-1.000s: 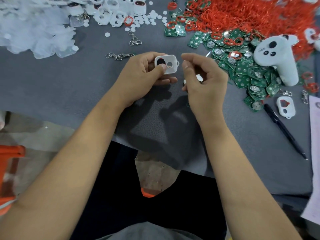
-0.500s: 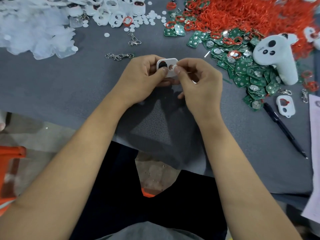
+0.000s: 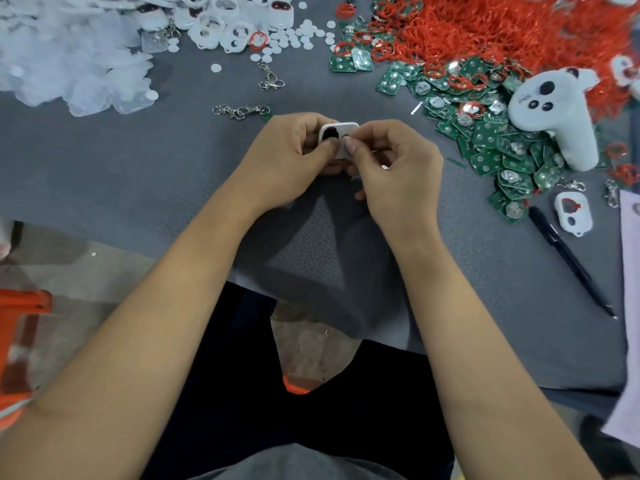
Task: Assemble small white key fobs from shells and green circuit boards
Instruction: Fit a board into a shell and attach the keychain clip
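Note:
A small white key fob shell [image 3: 341, 129] with a dark oval opening is held above the grey table mat [image 3: 138, 168] at mid-table. My left hand [image 3: 287, 161] grips its left side, thumb on the front face. My right hand [image 3: 394, 168] pinches its right side, thumb and forefinger at the small round hole. A pile of green circuit boards [image 3: 491, 147] lies to the right. Empty white shells [image 3: 225, 26] are heaped at the far edge, and one more white shell [image 3: 573, 213] lies at the right.
A heap of red rings [image 3: 502, 32] fills the far right. A white controller [image 3: 557, 116] rests on the boards. Clear plastic bags [image 3: 62, 64] are piled far left. Metal clasps [image 3: 242, 110], white discs [image 3: 294, 39], a black pen [image 3: 571, 261] and paper [image 3: 630, 306] lie around.
My right hand has moved left from beside the shell and closed its fingertips on the shell's right side. My left hand has kept hold and lowered the shell slightly.

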{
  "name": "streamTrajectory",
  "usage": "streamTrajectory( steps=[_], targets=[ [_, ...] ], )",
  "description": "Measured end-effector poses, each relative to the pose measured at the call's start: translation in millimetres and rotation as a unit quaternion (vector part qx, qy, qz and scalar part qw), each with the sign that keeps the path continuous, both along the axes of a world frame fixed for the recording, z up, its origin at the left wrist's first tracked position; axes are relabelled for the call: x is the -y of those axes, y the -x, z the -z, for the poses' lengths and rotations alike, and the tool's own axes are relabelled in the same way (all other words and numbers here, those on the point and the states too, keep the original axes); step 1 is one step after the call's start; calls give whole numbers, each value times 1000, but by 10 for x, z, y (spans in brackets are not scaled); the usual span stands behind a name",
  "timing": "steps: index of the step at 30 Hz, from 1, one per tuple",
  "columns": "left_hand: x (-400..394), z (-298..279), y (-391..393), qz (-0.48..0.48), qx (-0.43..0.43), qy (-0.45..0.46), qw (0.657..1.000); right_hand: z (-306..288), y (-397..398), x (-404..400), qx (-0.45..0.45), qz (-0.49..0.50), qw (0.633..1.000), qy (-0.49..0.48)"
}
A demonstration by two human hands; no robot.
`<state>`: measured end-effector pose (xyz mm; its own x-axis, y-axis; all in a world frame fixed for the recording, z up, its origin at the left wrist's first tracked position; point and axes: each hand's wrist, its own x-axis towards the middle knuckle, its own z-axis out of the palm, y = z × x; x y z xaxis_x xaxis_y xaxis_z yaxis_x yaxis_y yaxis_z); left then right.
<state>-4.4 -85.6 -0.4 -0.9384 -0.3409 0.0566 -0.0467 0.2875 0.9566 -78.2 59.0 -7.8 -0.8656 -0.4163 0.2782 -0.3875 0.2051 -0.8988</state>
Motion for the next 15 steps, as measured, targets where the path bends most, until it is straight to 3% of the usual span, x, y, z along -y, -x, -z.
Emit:
streamTrajectory(
  steps=[15],
  targets=[
    [10, 23, 10, 0, -2, 7, 1000, -26, -12, 12, -13, 10, 1000, -24]
  ],
)
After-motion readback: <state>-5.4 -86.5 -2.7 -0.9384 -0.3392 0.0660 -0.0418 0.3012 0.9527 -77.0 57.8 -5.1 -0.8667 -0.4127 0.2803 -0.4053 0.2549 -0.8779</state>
